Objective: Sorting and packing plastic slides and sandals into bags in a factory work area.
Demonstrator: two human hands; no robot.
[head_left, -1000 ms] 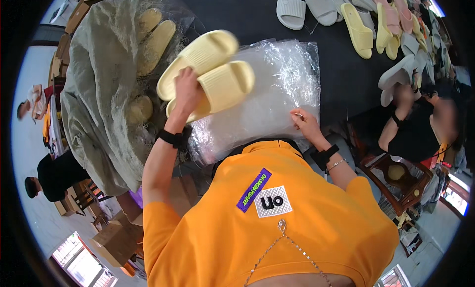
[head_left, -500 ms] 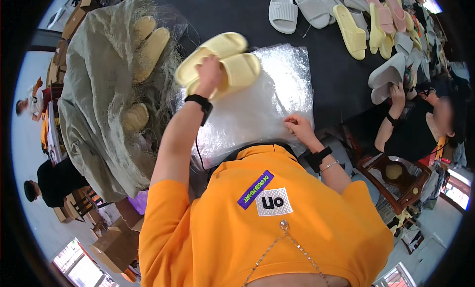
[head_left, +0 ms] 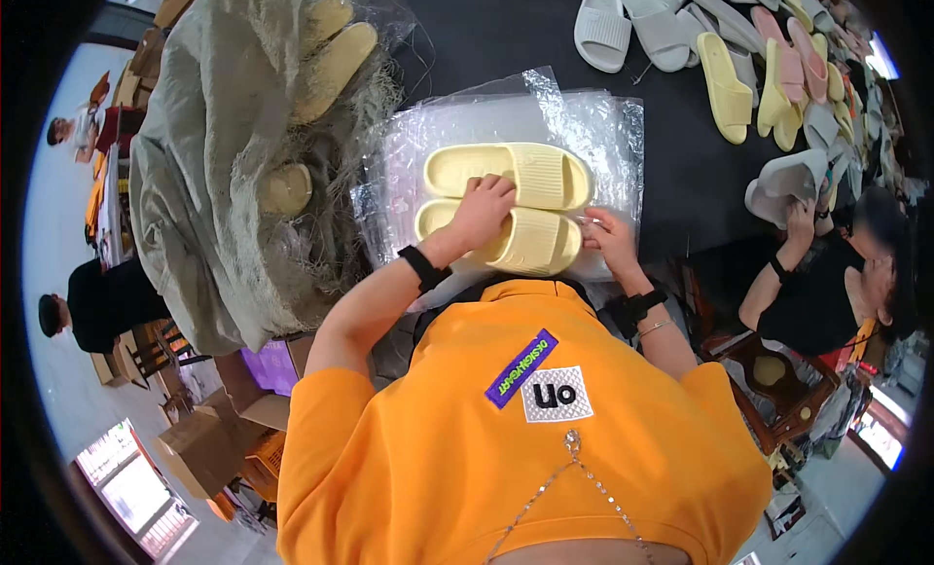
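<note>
Slippers [head_left: 511, 203] now down on bags [head_left: 603, 127], left hand [head_left: 482, 210] pressing, right hand [head_left: 608, 242] beside

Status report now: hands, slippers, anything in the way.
Left hand flat on the yellow slippers, which lie paired on the plastic bags. Right hand at the bag edge beside them. Net sack left of the bags, apart.
</note>
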